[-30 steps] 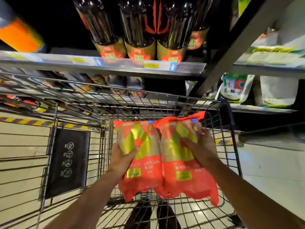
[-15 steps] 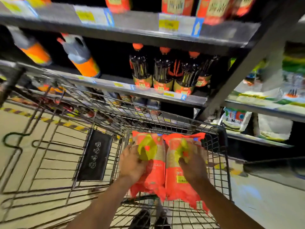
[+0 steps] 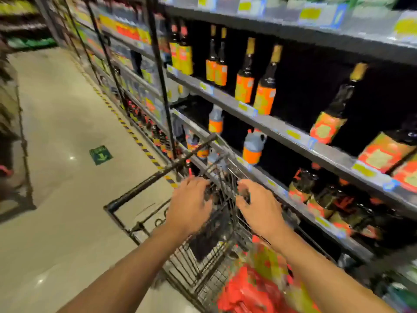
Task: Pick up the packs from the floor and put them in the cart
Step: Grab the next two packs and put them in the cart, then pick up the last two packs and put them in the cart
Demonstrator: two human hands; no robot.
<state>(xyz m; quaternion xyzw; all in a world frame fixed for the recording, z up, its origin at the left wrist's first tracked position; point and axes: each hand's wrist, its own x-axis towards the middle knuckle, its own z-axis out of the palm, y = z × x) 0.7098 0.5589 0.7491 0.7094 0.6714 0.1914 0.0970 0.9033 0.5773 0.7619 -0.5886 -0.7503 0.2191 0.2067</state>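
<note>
Two red-orange packs [image 3: 250, 288] with yellow-green print lie blurred inside the black wire cart [image 3: 203, 263], near the bottom of the head view between my forearms. My left hand [image 3: 189, 206] and my right hand [image 3: 259, 208] hover above the cart's far end, fingers spread, palms down, holding nothing. The packs sit below and behind both hands, apart from them. The cart's dark handle bar [image 3: 158, 177] runs up to the left of my left hand.
A dark shelf unit [image 3: 293, 132] with rows of bottles with orange labels stands close on the right of the cart. Pale tiled aisle floor [image 3: 67, 132] stretches left, with a yellow-black striped line along the shelf base and a green arrow sticker [image 3: 100, 155]. Another rack [image 3: 13, 132] stands far left.
Both hands have let go of the two packs, which now lie in the cart. The hands have risen and the view has swung up toward the aisle.
</note>
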